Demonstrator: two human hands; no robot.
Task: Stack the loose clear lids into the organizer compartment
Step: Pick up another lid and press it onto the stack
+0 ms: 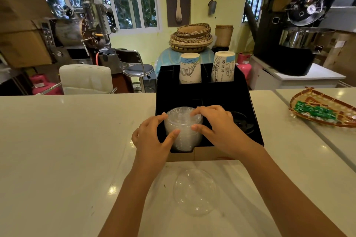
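Note:
A tall stack of clear lids (pixel 183 129) stands in the front left compartment of the black organizer (pixel 250 106). My left hand (pixel 152 140) grips the stack from the left, thumb on its front. From the right, my right hand (pixel 215 127) holds it, fingers over the top lid and thumb on the side. One loose clear dome lid (pixel 195 191) lies on the white counter between my forearms, in front of the organizer.
Black lids (pixel 241 122) fill the front right compartment. Two stacks of paper cups (pixel 190 68) (pixel 223 67) stand in the organizer's back slots. A woven tray with green packets (pixel 319 110) sits at the right. The white counter (pixel 67 140) stretches left.

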